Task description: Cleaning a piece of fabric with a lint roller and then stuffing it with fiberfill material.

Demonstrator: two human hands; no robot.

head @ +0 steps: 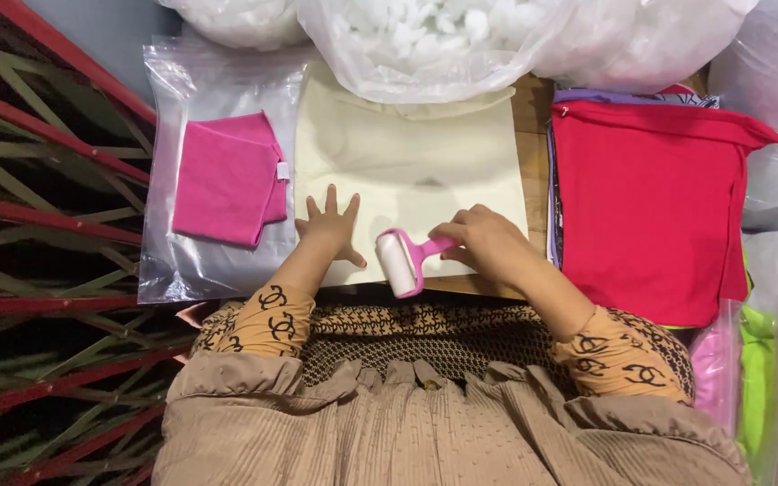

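A wooden surface (533, 117) showed only in a narrow strip beside the cream fabric (411, 166) that lay flat across most of it, its near edge close to the person's body. The left hand (330, 227) rested on the cream fabric near its lower left corner, fingers spread and palm down, its grip open and holding nothing. The right hand (486, 241) had its grip closed around the pink handle of a lint roller (404, 259), whose white roll lay on the fabric's near edge, just beside the left hand.

To the left, a clear plastic bag (213, 90) lay flat with a folded pink cloth (227, 180) inside it, its edge touching the cream fabric. To the right sat a stack of folded cloths topped by a red one (650, 207), with a purple layer showing at its upper edge. Farther right, bagged green and pink pieces (754, 387) stood near the frame's corner. Large clear bags of white stuffing (425, 40) crowded the far edge, overlapping the top of the cream fabric. On the left, red bars (47, 216) crossed over a dark floor area.
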